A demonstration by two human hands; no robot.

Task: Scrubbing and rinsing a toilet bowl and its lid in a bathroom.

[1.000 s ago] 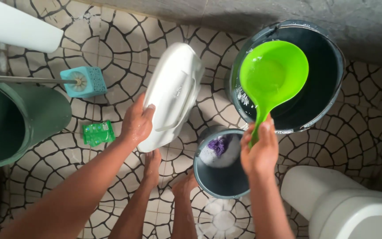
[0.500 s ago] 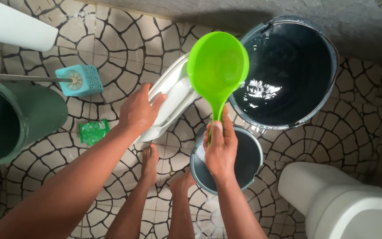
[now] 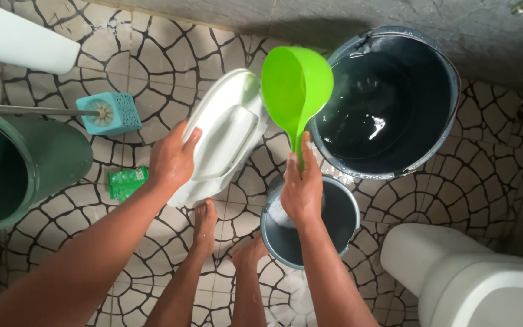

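Note:
My left hand [image 3: 169, 161] grips the near edge of a white toilet seat lid [image 3: 222, 136], which tilts up off the tiled floor. My right hand [image 3: 301, 188] holds the handle of a bright green plastic dipper [image 3: 295, 85], its bowl tipped toward the lid's right edge. Just right of the dipper stands a large dark bucket [image 3: 449, 66] with water in it. A small grey bucket [image 3: 341, 213] sits below my right hand, partly hidden by it. My bare feet [image 3: 204, 227] stand on the floor between both arms.
A teal toilet brush [image 3: 109, 113] with a metal handle lies at the left above a green sachet [image 3: 126, 181]. A big green bin [image 3: 25, 166] fills the left edge. A white toilet [image 3: 473, 278] sits at the lower right. A grey wall runs along the top.
My right hand has carried the green dipper from over the large bucket leftward to the white lid. My left hand has kept hold of the lid, which now tilts more upright.

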